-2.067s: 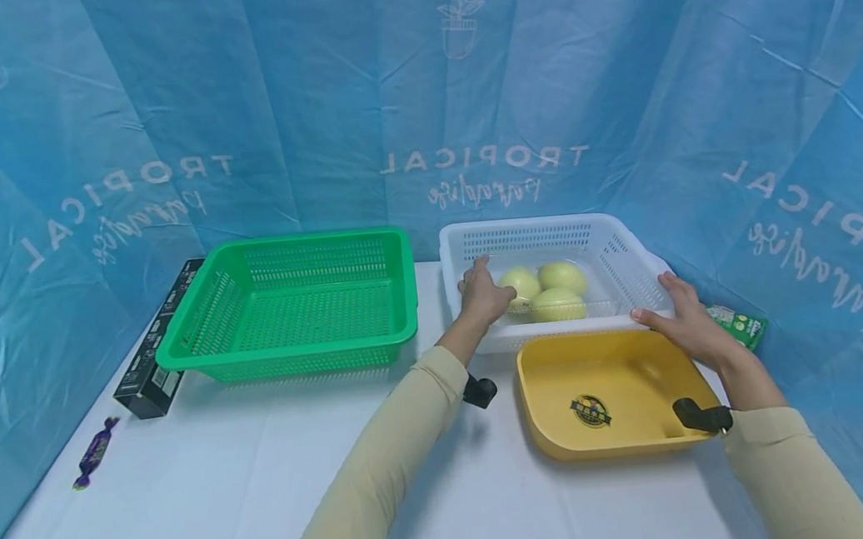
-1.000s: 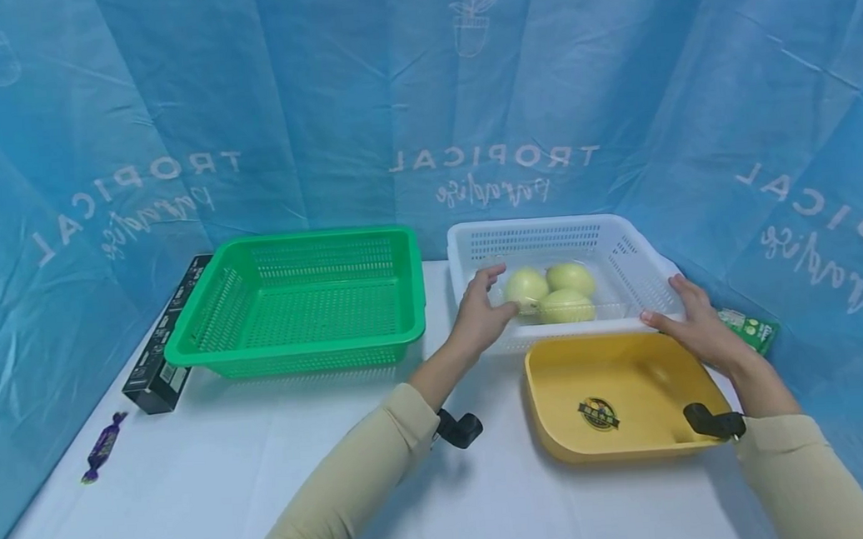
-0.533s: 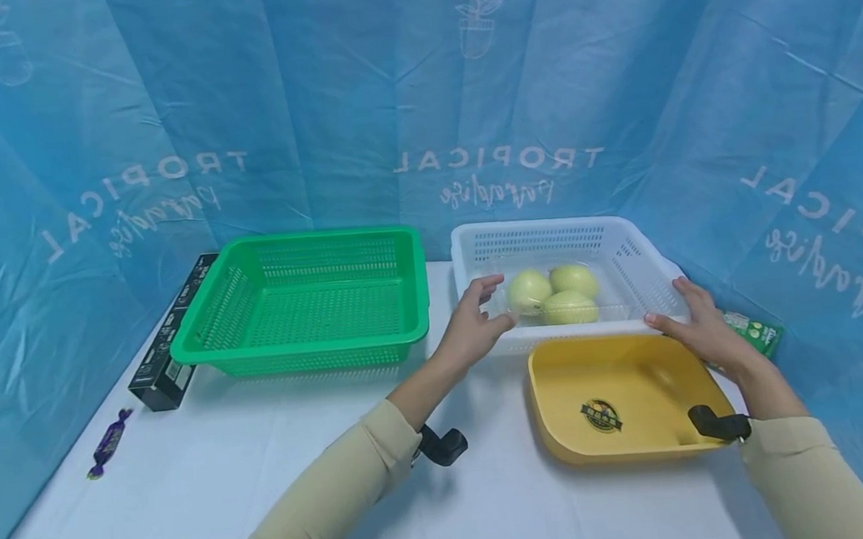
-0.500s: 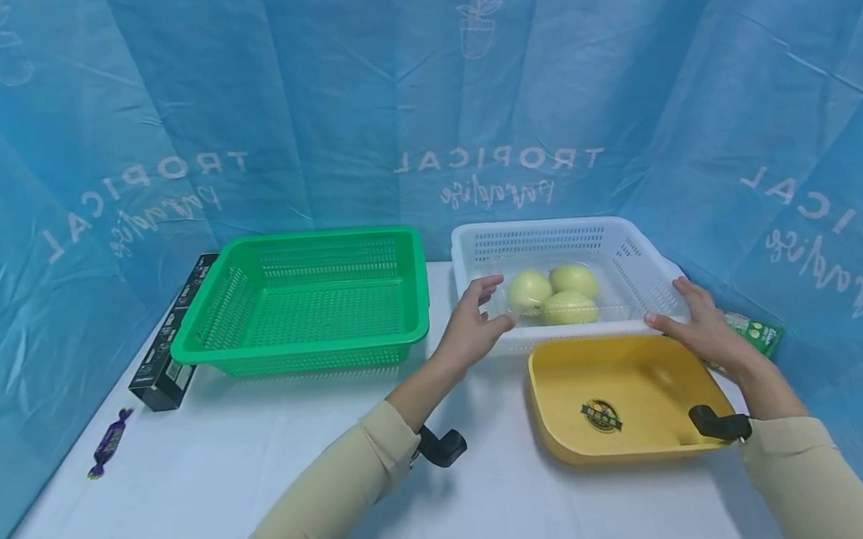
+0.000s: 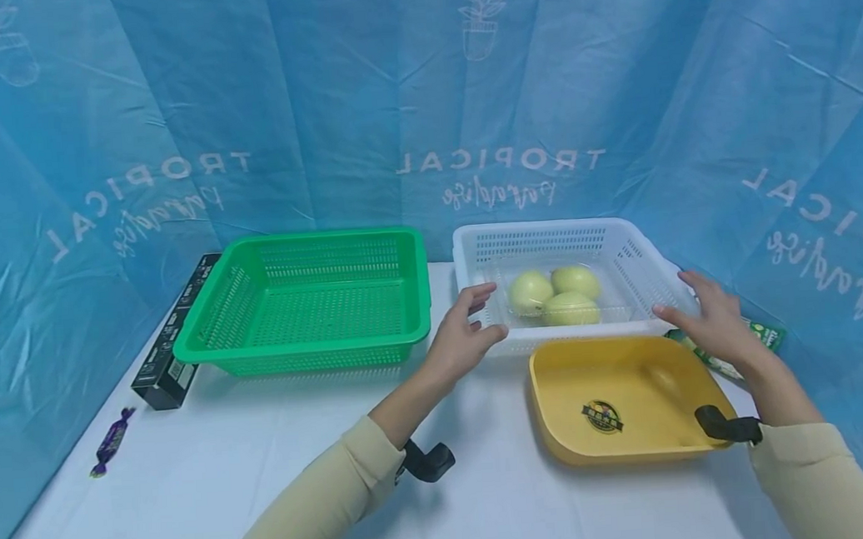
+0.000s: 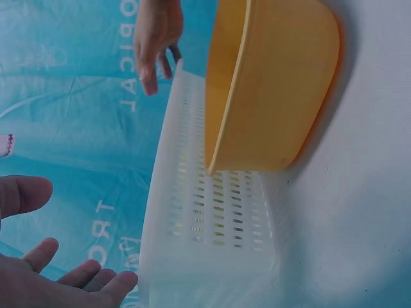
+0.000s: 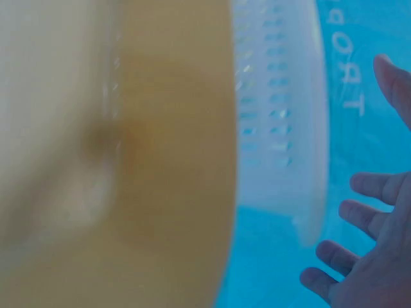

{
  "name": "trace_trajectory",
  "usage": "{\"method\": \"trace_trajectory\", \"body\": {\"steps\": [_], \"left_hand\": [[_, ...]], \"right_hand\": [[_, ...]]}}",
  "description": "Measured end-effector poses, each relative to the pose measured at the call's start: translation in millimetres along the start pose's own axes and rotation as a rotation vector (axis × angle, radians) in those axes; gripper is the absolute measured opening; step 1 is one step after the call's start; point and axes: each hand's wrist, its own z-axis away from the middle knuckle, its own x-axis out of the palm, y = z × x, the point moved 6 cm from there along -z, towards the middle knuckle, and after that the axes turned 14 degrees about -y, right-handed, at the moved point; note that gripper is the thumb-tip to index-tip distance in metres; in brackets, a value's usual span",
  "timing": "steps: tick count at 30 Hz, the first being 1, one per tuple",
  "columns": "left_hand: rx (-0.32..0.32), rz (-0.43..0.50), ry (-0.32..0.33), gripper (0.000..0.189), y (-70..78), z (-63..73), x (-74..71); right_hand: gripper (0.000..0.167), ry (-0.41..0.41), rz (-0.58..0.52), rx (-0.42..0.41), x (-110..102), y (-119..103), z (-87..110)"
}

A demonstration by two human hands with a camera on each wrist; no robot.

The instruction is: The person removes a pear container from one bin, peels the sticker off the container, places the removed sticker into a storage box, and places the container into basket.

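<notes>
In the head view, a white basket (image 5: 490, 337) holds a clear plastic container (image 5: 615, 313) with three pale yellow-green round fruits (image 5: 574, 308). My left hand (image 5: 457, 339) hovers off the basket's front left corner, fingers and thumb spread around nothing. Off the front right corner is my right hand (image 5: 717, 323), also with parted fingers and holding nothing. The right wrist view shows that hand's fingers (image 7: 369, 218) apart from the basket's end. In the left wrist view the left fingers (image 6: 96, 282) lie close to the basket rim; contact there is unclear.
A yellow basin (image 5: 635, 380) stands just in front of the white basket. At left is a green basket (image 5: 316, 344), with a long black box (image 5: 164, 376) beside it and a purple wrapped candy (image 5: 111, 442). A green packet (image 5: 767, 334) lies partly behind the right hand.
My left hand has drawn back from inside the white basket, toward me and left. The right hand has come off the basket's right corner. The fruits stay in the basket.
</notes>
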Motion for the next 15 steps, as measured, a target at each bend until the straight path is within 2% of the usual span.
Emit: {"method": "trace_trajectory", "body": {"steps": [6,15], "left_hand": [[0.03,-0.03,0.003,0.058,1.6,13.2,-6.0],[0.102,-0.094,0.034,0.058,7.7,37.4,-16.4]], "right_hand": [[0.088,0.046,-0.016,-0.012,-1.0,-30.1,15.0],[0.072,0.123,-0.021,-0.256,7.7,-80.7,33.6]]}}
